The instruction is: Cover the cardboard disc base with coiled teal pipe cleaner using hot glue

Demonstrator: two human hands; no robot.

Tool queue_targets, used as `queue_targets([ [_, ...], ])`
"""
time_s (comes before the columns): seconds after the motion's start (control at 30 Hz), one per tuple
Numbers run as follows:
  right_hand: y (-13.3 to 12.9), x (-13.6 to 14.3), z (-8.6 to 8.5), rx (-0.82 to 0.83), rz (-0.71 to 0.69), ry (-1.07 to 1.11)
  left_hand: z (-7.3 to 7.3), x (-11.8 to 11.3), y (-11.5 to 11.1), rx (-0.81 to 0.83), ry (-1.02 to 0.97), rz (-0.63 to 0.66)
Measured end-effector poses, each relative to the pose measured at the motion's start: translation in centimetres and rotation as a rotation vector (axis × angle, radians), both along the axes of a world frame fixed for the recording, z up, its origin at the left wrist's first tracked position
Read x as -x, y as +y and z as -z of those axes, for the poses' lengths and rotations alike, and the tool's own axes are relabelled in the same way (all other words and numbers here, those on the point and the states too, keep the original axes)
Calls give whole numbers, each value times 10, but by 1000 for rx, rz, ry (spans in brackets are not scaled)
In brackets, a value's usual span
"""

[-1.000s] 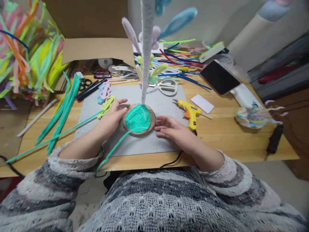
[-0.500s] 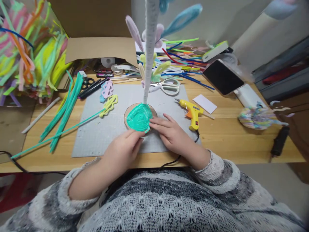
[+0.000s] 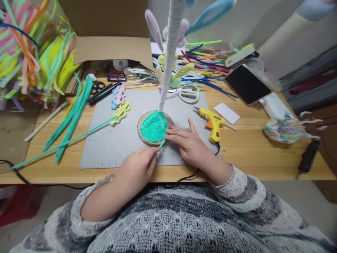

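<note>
A green coil of pipe cleaner covers much of a round wooden disc on the grey mat. From the coil's back edge rises a white wrapped stem, leaning right and bearing pastel loops. My left hand pinches the loose green end at the disc's front edge, fingers and thumb together. The fingers of my right hand are stretched out, tips touching the coil's right edge, thumb raised apart.
A yellow glue gun with a black cord lies right of the disc, with scissors behind it. Green pipe cleaners and zigzag yellow pieces lie left. A phone stands at the back right.
My left hand has drawn slightly away from the disc, pulling the green end out from its edge. My right thumb has lifted. The whole view has shifted a little.
</note>
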State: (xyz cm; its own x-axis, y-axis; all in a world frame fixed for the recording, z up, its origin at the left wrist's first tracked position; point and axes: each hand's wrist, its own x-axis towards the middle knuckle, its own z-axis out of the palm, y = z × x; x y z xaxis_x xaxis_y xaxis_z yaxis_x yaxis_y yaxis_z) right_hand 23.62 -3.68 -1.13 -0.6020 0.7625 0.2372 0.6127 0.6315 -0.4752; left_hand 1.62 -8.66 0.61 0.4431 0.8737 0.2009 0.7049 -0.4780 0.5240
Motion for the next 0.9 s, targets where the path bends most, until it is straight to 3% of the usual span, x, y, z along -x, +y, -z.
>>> queue_targets([
  [0.57,0,3,6,-92,2,-92,3,9,6,-18,195,-25],
  [0.9,-3,4,6,-137,-3,-121,-1,20,14,-139,370,105],
])
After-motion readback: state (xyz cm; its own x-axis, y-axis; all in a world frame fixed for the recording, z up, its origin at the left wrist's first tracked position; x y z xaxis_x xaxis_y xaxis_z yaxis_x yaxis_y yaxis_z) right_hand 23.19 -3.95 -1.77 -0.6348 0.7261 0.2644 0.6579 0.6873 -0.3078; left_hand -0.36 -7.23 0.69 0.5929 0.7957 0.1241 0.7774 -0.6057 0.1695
